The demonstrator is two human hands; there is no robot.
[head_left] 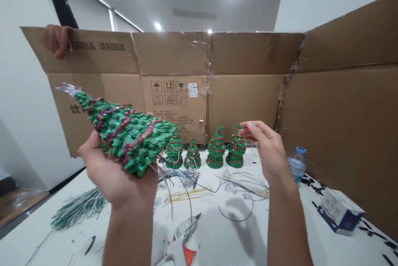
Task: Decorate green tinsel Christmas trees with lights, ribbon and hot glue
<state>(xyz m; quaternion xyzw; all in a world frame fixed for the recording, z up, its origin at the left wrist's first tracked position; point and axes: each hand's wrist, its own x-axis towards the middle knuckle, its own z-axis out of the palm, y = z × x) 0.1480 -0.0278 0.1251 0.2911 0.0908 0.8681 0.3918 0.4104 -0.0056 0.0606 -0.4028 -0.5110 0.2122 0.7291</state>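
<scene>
My left hand [124,175] is wrapped from below around a green glittery Christmas tree figurine [130,129] with purple-red garland. The tree lies tilted on its side, its clear plastic topper [68,88] pointing up and left. Wires trail from near its base. My right hand [264,146] is raised apart from it, fingers loosely bent, with nothing visible in them. Behind the right fingertips, further back on the table, stands a small green tree [236,152]. Below, between my forearms, lies a white hot glue gun [178,243] with an orange trigger.
Other small trees [216,150] line the back by a cardboard wall [248,100]. Wire bundles [82,208], yellow strands [189,194] and clear pieces lie on the white table [217,241]. A water bottle [297,164] and box [338,212] stand right. Another person's hand [57,40] grips the cardboard.
</scene>
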